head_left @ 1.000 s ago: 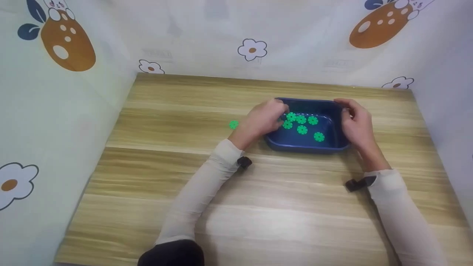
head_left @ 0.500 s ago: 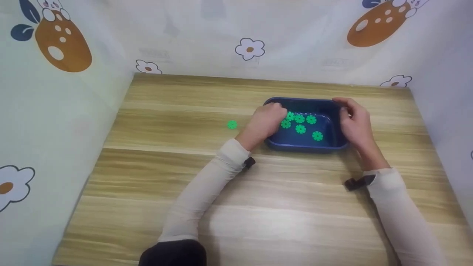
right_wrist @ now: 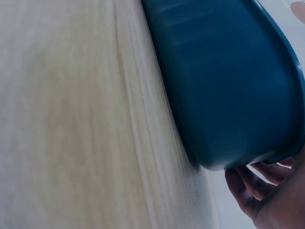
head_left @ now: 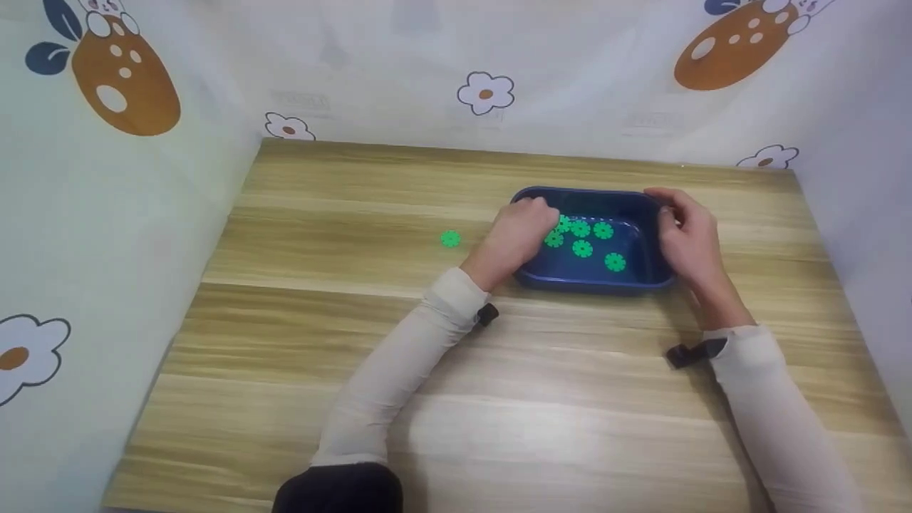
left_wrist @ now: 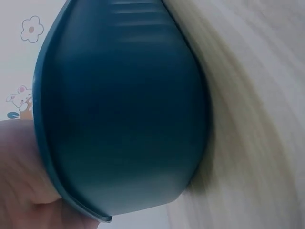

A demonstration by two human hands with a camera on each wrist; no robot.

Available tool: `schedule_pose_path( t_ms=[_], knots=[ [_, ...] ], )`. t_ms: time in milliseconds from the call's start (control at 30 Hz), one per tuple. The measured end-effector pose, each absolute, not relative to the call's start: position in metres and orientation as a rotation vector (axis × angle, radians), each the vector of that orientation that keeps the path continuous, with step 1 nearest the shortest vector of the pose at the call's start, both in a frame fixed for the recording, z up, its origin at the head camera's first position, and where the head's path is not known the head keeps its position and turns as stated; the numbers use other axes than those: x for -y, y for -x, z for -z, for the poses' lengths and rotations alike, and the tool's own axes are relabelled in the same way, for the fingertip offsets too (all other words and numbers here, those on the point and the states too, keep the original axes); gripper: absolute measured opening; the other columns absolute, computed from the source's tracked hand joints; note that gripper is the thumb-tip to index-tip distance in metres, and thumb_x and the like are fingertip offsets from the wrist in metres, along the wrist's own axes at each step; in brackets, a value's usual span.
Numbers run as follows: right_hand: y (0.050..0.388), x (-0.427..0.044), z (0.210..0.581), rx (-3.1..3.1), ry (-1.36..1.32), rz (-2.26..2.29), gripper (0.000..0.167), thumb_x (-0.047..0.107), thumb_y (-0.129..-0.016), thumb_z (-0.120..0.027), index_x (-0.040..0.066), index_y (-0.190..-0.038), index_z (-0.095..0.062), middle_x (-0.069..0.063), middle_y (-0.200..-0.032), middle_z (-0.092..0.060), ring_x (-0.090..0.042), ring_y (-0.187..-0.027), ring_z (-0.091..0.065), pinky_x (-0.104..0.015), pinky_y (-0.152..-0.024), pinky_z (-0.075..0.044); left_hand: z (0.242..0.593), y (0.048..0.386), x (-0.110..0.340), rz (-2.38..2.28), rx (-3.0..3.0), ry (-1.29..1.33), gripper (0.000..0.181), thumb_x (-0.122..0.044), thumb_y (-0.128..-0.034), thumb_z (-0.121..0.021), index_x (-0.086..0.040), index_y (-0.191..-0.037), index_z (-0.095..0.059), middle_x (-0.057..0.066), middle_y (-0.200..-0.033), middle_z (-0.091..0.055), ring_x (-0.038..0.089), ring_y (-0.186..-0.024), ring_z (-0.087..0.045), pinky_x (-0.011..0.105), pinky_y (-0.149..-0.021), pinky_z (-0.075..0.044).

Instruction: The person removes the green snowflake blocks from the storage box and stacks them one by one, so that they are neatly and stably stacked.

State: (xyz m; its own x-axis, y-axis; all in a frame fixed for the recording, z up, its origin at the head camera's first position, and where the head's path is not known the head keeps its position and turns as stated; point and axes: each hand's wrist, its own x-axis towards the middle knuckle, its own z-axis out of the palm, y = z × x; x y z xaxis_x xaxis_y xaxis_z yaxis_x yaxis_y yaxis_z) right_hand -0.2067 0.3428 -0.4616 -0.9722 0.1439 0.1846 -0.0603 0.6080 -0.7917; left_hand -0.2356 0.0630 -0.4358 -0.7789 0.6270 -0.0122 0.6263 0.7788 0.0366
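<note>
A dark blue rectangular plastic basin [head_left: 597, 288] stands on the table, with several green snowflake-shaped discs [head_left: 582, 249] lying in it. My right hand [head_left: 690, 239] grips the basin's right end, thumb at the rim. In the right wrist view, its fingers [right_wrist: 243, 188] lie against the outside wall. My left hand [head_left: 514, 234] reaches over the left rim into the basin, back of the hand upward and fingers bent down beside the leftmost discs. Its fingertips are hidden, so whether they hold a disc cannot be seen. Another green disc [head_left: 450, 239] lies on the tabletop left of that hand.
The wood-grain table [head_left: 285, 342] reaches to pale curtain-like walls [head_left: 399, 78] printed with flowers and orange fruit, at the back and both sides. A small black device [head_left: 486, 314] sits at the left wrist and another [head_left: 695, 353] at the right.
My left hand has shifted slightly right, and its fingers have gone from spread at the rim to bent down inside the basin. My right hand and the discs in view stay put.
</note>
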Motion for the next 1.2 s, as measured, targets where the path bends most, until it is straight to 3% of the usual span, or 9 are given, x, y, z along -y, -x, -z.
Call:
schedule_pose_path(
  t_ms=[333,500,833,1200],
  knots=[
    [0.207,-0.343,0.462,2.616,0.062,-1.279,0.040,0.012,-0.111,-0.044,0.012,-0.139,-0.072,-0.010,-0.143,-0.072,-0.014,-0.115,-0.061,-0.019,-0.096,-0.044,0.440,0.237,-0.058,-0.175,-2.944,-1.082,0.017,-0.012,-0.1002,-0.072,-0.009,-0.116,-0.076,0.012,-0.115,-0.074,0.027,-0.099,-0.072,0.042,-0.085,-0.066],
    [0.208,-0.343,0.462,2.608,0.061,-1.281,0.039,0.011,-0.111,-0.045,0.011,-0.139,-0.072,-0.012,-0.139,-0.072,-0.012,-0.107,-0.057,-0.020,-0.090,-0.042,0.440,0.241,-0.055,-0.338,-2.922,-1.091,0.023,-0.016,-0.0999,-0.070,-0.008,-0.121,-0.074,0.011,-0.118,-0.070,0.027,-0.102,-0.070,0.044,-0.087,-0.066],
    [0.206,-0.342,0.461,2.587,0.094,-1.286,0.040,0.011,-0.109,-0.046,0.011,-0.138,-0.074,-0.012,-0.139,-0.073,-0.008,-0.105,-0.059,-0.017,-0.088,-0.044,0.445,0.245,-0.045,-0.747,-2.932,-1.220,0.030,-0.020,-0.1013,-0.070,-0.008,-0.129,-0.072,0.008,-0.128,-0.066,0.022,-0.115,-0.066,0.033,-0.100,-0.061],
    [0.207,-0.343,0.462,2.596,0.093,-1.277,0.040,0.012,-0.110,-0.046,0.011,-0.138,-0.074,-0.011,-0.139,-0.073,-0.010,-0.105,-0.059,-0.017,-0.089,-0.044,0.440,0.241,-0.031,-0.945,-2.913,-1.174,0.035,-0.020,-0.1036,-0.066,-0.009,-0.137,-0.068,0.008,-0.136,-0.065,0.018,-0.124,-0.064,0.026,-0.111,-0.054]
  ],
)
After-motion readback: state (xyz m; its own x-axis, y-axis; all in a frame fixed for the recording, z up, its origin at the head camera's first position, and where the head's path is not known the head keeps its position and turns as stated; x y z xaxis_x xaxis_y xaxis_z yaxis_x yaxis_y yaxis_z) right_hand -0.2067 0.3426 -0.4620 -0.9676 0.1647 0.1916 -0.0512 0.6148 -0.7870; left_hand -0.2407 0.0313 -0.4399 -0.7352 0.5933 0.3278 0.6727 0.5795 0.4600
